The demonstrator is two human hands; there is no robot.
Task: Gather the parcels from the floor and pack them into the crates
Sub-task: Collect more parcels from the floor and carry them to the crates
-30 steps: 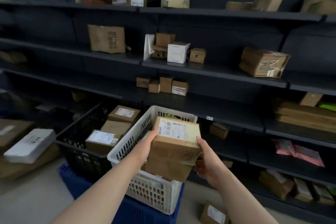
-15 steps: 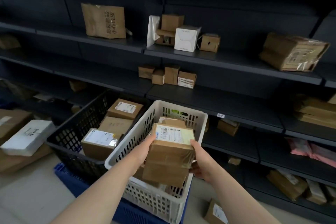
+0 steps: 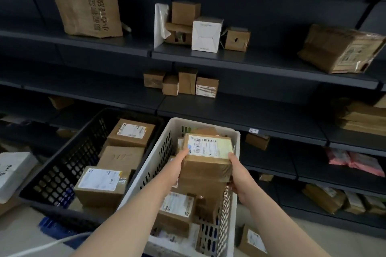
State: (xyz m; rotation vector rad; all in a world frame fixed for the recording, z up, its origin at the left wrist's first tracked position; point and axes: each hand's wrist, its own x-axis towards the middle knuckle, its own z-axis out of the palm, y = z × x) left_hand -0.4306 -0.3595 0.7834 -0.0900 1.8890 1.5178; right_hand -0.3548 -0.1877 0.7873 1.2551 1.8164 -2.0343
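Clearly the packing is well under way but not finished. Both hands grip a taped brown parcel [image 3: 206, 158] with a shipping label on top, held just above the far half of the white crate [image 3: 158, 152]. The left hand [image 3: 177, 165] clasps its left side and the right hand [image 3: 240, 177] its right side, thumbs on the upper edges and fingers wrapped round it, mostly hidden. The parcel has not yet been set down. Under it the white crate already holds several brown parcels, stacked close to the rim. The black crate [image 3: 62, 169] to the left holds at least three labelled boxes with room to spare. One small labelled box [image 3: 251, 240] lies on the floor at the near right, just beside the white crate, and a white padded parcel [image 3: 12, 171] sits at the far left; both look left to gather.
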